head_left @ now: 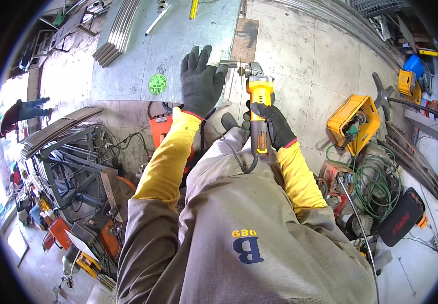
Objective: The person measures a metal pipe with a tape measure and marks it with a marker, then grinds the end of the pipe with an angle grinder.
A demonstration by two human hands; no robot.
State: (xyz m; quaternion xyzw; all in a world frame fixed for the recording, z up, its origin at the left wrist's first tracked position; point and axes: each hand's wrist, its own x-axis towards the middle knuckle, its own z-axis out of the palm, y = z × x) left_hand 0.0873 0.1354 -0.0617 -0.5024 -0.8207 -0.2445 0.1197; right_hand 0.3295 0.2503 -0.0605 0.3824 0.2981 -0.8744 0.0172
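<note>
My right hand (274, 124), in a dark glove, is wrapped round the body of a yellow angle grinder (260, 92). The grinder's metal head points away from me, beside the right edge of a grey metal sheet (127, 83), and its cord hangs towards my lap. My left hand (199, 83), also gloved, lies flat on the sheet near that edge with its fingers stretched out. Close to its fingertips is a small whitish piece (215, 57), whose kind I cannot make out. A short metal bar (230, 64) sits between it and the grinder head.
Several metal strips (117, 33), a white marker (158, 19) and a yellow ruler (194, 9) lie on the sheet. To the right are a yellow crate (353, 124) with tools and a coiled green hose (381, 180). Metal frames (72, 167) stand left; a person (24, 111) is beyond.
</note>
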